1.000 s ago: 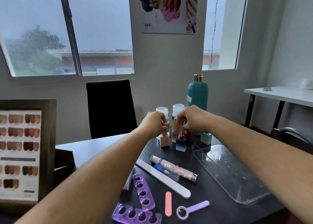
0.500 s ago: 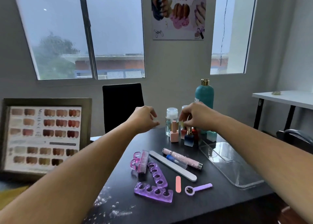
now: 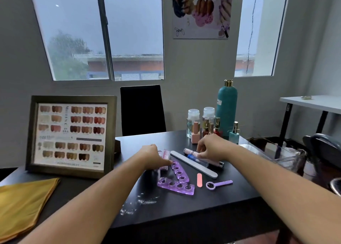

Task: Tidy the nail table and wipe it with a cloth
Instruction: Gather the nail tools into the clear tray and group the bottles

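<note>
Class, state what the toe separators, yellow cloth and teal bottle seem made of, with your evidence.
Toe separators: probably soft silicone, translucent purple, glossy. Cloth: matte fabric, folded in soft layers. Bottle: likely plastic, smooth satin teal; shiny gold cap.

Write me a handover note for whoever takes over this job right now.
Left hand: fingertips on a purple toe separator; grip unclear.
Right hand: down over the pink pen; grip unclear.
Cloth: folded at the table's left end, untouched.
Done: bottles stand grouped at the back.
Left: clear the small tools, then wipe off the white dust.
</note>
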Available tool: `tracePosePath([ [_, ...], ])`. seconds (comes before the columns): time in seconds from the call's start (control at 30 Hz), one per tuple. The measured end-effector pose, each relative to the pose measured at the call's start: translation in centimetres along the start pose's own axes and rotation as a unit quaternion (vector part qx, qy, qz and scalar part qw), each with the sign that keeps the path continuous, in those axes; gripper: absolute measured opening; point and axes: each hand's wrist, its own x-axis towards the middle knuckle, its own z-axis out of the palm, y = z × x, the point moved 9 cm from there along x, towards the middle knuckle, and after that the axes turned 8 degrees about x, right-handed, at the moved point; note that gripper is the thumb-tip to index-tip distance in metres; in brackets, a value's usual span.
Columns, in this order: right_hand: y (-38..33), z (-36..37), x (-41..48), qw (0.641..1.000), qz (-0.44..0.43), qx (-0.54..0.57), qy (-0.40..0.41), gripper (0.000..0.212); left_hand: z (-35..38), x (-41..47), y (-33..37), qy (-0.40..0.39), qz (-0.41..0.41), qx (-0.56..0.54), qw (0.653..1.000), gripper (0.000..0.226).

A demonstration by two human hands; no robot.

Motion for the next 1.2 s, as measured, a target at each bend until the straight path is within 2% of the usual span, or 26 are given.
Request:
tracePosePath([
  [0.1, 0.7, 0.3, 0.4, 1.0, 0.021, 0.009, 0.0, 0.021, 0.2, 0.2, 0.0, 0.006, -0.004, -0.015, 1.0, 0.069],
  [0.2, 1.4, 0.7, 0.9, 0.999, 0.044, -0.002, -0.015, 0.018, 0.3, 0.6, -0.2, -0.017, -0.019, -0.064, 0.998, 0.048],
  [0.37, 2.1, 1.3, 1.8, 0.996, 0.079, -0.013, -0.039, 0.028, 0.8, 1.4, -0.9, -0.044, -0.049, -0.178, 0.982, 0.039],
  [0.53, 1.2, -0.2, 1.9, 0.998, 0.066, 0.018, -0.009, 0.039, 0.1, 1.5, -1.3, 0.003, -0.051, -0.232, 0.971, 0.029],
  [0.67, 1.2, -6.1, 1.0, 0.996, 0.055, 0.042, 0.056, 0.034, -3.7, 1.5, 1.1, 0.087, 0.011, -0.252, 0.964, 0.027],
  [0.77, 3.5, -10.9, -0.7, 0.992, 0.081, 0.036, 0.088, 0.019, -7.0, 1.6, 5.3, 0.138, 0.067, -0.269, 0.951, 0.03],
  [0.83, 5.9, -12.9, -2.0, 0.988, 0.11, 0.035, 0.104, 0.017, -8.4, 1.7, 9.0, 0.162, 0.111, -0.255, 0.947, 0.032],
  [1.0, 11.8, -14.3, -5.2, 0.974, 0.194, 0.0, 0.115, 0.029, -8.2, 2.1, 18.2, 0.162, 0.193, -0.198, 0.947, 0.028],
  [1.13, 14.0, -12.6, -6.3, 0.969, 0.223, -0.042, 0.095, 0.031, -5.6, 3.2, 22.5, 0.135, 0.215, -0.17, 0.952, 0.026],
  [1.2, 14.7, -11.6, -6.4, 0.968, 0.229, -0.057, 0.089, 0.039, -4.6, 3.9, 23.7, 0.128, 0.22, -0.151, 0.955, 0.025],
])
